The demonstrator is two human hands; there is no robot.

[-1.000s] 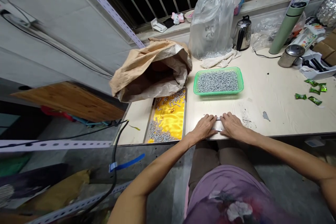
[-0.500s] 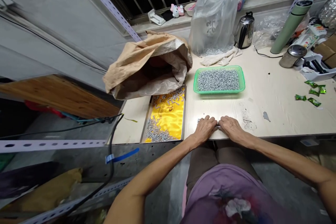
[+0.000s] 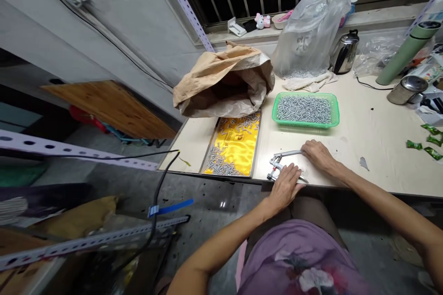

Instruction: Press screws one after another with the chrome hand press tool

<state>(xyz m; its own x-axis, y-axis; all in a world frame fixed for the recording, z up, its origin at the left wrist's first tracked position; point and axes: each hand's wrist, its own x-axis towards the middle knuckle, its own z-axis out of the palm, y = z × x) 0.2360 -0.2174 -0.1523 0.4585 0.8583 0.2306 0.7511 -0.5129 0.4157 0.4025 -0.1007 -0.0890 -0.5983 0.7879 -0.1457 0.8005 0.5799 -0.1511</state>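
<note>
A silver two-handled plier-like tool lies spread open at the front edge of the table, with a small red spot near its head. My left hand is closed over its lower handle, whose tip shows past the fingers. My right hand is closed on the end of the upper handle, its fingertips partly hidden. Behind the tool, a green plastic basket holds many small silver metal pins. More such pins lie on a yellow cloth-like sheet in a shallow tray to the left.
A brown paper sack lies open-mouthed behind the tray. At the back stand a clear plastic bag, a steel kettle and a green flask. Green-wrapped sweets lie at the right. A black cable hangs at the left.
The handles, pressed together under both hands half a second ago, are now spread apart. My left hand has moved lower and my right hand up. The whole view has swung left.
</note>
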